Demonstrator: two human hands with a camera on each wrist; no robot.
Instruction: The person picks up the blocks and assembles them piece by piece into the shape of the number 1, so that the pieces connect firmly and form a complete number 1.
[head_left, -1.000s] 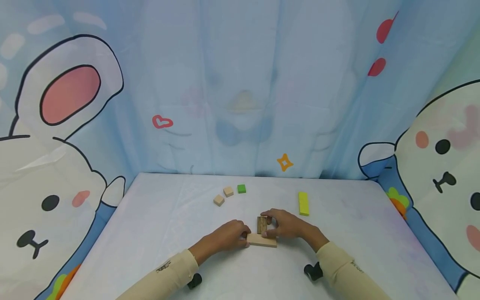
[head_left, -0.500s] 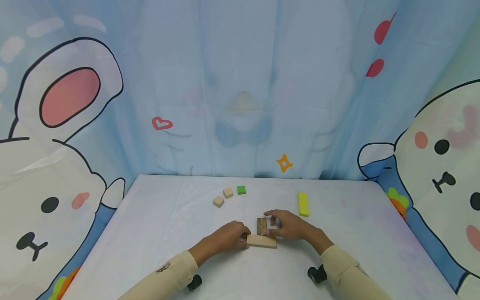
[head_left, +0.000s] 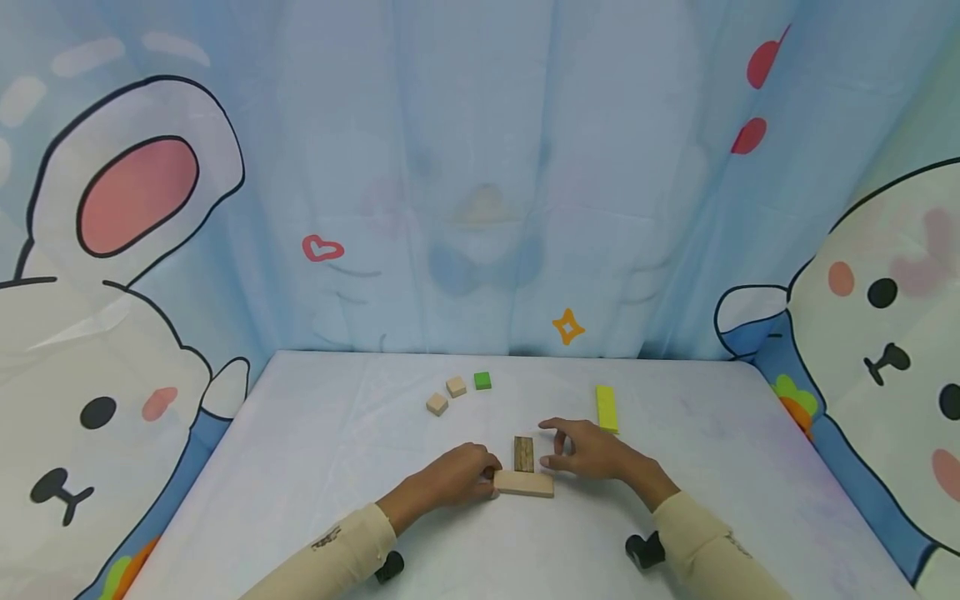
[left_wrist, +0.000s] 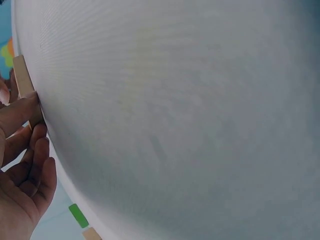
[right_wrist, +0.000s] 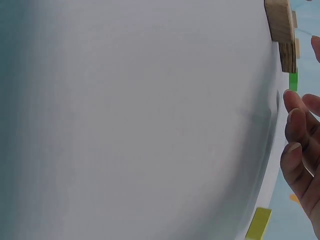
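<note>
A long pale wooden block [head_left: 524,483] lies crosswise on the white table, and my left hand [head_left: 457,475] pinches its left end between thumb and fingers. In the left wrist view the same pale block [left_wrist: 23,77] shows beyond the thumb. Just behind it is a shorter dark-brown wooden block [head_left: 523,454], its long side pointing away from me. To the right, my right hand [head_left: 596,450] hovers apart from both blocks, thumb and fingers spread with nothing between them. The right wrist view shows loose fingers [right_wrist: 296,125] near the dark block [right_wrist: 287,57].
Two small pale wooden cubes [head_left: 437,404] and a green block [head_left: 483,381] sit toward the back of the table [head_left: 337,433]. A long yellow block [head_left: 607,408] lies just behind my right hand. A printed curtain [head_left: 480,167] hangs behind the table's far edge.
My right hand has let go of the dark-brown block and drawn away to the right. My left hand still pinches the pale block in the same place.
</note>
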